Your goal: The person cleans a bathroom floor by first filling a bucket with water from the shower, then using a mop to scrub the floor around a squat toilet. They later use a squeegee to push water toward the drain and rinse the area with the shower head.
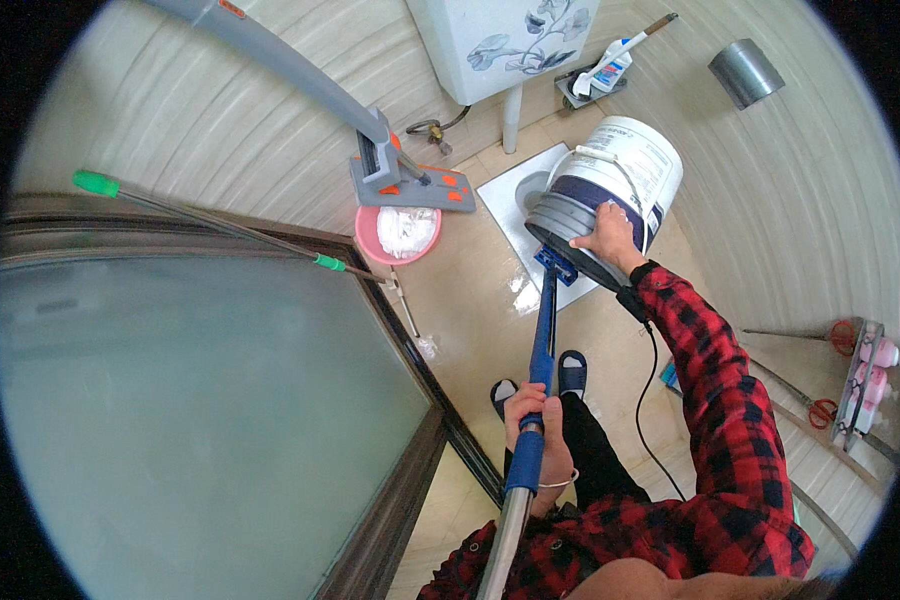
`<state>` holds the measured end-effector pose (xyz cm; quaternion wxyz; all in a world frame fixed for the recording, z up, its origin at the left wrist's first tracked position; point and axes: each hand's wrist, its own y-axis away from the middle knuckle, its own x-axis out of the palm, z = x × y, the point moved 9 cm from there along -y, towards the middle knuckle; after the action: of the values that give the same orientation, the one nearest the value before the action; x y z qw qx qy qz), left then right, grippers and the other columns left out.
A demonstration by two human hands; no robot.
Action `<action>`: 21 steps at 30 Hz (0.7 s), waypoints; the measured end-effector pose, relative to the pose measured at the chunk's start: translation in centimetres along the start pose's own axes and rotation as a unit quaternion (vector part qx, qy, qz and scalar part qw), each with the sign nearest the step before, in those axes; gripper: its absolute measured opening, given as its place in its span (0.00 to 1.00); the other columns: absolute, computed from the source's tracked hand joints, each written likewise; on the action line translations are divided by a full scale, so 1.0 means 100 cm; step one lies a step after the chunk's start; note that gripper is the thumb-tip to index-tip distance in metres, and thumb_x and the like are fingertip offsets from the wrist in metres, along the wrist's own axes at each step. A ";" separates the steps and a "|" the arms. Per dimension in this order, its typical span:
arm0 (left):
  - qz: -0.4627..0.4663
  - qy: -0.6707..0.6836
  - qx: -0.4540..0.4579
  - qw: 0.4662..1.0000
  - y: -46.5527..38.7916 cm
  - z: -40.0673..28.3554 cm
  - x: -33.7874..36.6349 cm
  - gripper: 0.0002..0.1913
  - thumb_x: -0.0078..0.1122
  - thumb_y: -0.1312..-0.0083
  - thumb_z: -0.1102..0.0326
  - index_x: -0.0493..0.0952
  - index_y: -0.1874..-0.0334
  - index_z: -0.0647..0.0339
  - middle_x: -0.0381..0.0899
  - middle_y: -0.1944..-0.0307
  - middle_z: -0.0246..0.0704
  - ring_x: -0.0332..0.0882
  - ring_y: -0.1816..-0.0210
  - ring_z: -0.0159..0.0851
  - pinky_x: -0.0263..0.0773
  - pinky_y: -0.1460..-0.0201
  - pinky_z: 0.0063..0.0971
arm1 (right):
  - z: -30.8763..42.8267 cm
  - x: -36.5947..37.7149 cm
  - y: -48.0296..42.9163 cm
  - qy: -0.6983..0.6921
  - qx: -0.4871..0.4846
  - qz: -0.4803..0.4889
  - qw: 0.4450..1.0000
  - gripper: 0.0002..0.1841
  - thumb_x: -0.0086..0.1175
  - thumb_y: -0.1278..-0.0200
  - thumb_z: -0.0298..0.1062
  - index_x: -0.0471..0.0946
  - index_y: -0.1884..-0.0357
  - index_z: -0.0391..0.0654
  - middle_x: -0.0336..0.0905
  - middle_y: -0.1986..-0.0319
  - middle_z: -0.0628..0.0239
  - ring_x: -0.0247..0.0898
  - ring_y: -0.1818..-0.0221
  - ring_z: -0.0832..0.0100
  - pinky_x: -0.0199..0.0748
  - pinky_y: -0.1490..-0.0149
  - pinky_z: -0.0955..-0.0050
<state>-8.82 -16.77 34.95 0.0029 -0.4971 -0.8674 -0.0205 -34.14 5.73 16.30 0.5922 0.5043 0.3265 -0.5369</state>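
Observation:
My left hand (pixel 538 431) is wrapped around the blue grip of a long pole (pixel 527 457) with steel and blue sections. At the pole's far end a blue mop head (pixel 556 265) meets the edge of a tilted plastic bucket (pixel 615 165). The bucket is white with a dark blue band, a grey ribbed end and a wire handle with a white grip. My right hand (pixel 613 234) holds it near the grey end. Beneath the bucket lies a white squat toilet pan (pixel 506 191), partly covered. The inside of the bucket is hidden.
A grey flat mop (pixel 412 184) leans beside a pink basin (pixel 360 232) holding white cloth. A green-gripped pole (pixel 217 221) crosses the framed glass door (pixel 210 420). A cistern (pixel 502 45) hangs above. A black cable (pixel 640 405) trails on the right, near a wall rack (pixel 859 382).

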 end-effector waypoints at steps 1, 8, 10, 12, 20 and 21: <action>0.005 -0.009 0.006 1.000 0.000 -0.001 -0.001 0.06 0.56 0.36 0.73 0.67 0.64 0.60 0.71 0.61 0.36 0.71 0.51 0.40 0.61 0.39 0.41 | 0.004 0.003 0.002 0.007 -0.010 -0.002 1.000 0.43 0.74 0.70 0.56 0.70 0.55 0.33 0.71 0.56 0.50 0.70 0.50 0.51 0.72 0.49 0.57; 0.022 0.010 0.007 1.000 0.004 -0.002 -0.002 0.07 0.57 0.36 0.70 0.66 0.65 0.60 0.71 0.61 0.37 0.71 0.51 0.40 0.60 0.37 0.42 | 0.016 0.028 0.020 0.019 -0.048 -0.007 0.999 0.41 0.75 0.70 0.52 0.70 0.55 0.35 0.70 0.55 0.52 0.66 0.47 0.51 0.68 0.48 0.53; 0.013 0.000 0.021 1.000 0.007 -0.003 0.000 0.08 0.57 0.36 0.70 0.66 0.65 0.60 0.71 0.61 0.37 0.71 0.51 0.40 0.60 0.37 0.43 | 0.014 0.029 0.025 0.026 -0.063 -0.030 0.997 0.39 0.75 0.71 0.49 0.70 0.56 0.36 0.70 0.57 0.50 0.67 0.50 0.50 0.67 0.49 0.55; 0.000 -0.008 0.031 0.999 0.012 -0.004 0.004 0.08 0.57 0.35 0.70 0.66 0.66 0.60 0.71 0.60 0.37 0.71 0.51 0.40 0.60 0.37 0.43 | 0.011 0.033 0.028 0.022 -0.078 -0.035 0.996 0.39 0.75 0.71 0.49 0.69 0.56 0.37 0.69 0.58 0.51 0.67 0.50 0.50 0.66 0.49 0.55; -0.053 0.013 0.054 0.997 0.047 0.010 0.011 0.09 0.56 0.34 0.68 0.65 0.66 0.60 0.70 0.61 0.37 0.70 0.52 0.39 0.62 0.41 0.41 | -0.006 0.047 0.018 0.047 -0.117 -0.074 0.989 0.39 0.75 0.72 0.49 0.69 0.57 0.38 0.70 0.59 0.54 0.66 0.51 0.53 0.65 0.51 0.55; -0.047 0.004 0.066 0.997 0.047 0.014 0.009 0.08 0.55 0.34 0.68 0.65 0.66 0.60 0.69 0.61 0.37 0.70 0.52 0.39 0.63 0.42 0.40 | -0.008 0.044 0.017 0.054 -0.121 -0.099 0.986 0.39 0.75 0.72 0.49 0.69 0.57 0.38 0.70 0.59 0.54 0.66 0.51 0.54 0.65 0.51 0.55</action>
<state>-5.23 -13.55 33.70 0.0383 -0.4543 -0.8893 0.0343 -31.43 4.95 12.38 0.5744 0.4223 0.4687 -0.5215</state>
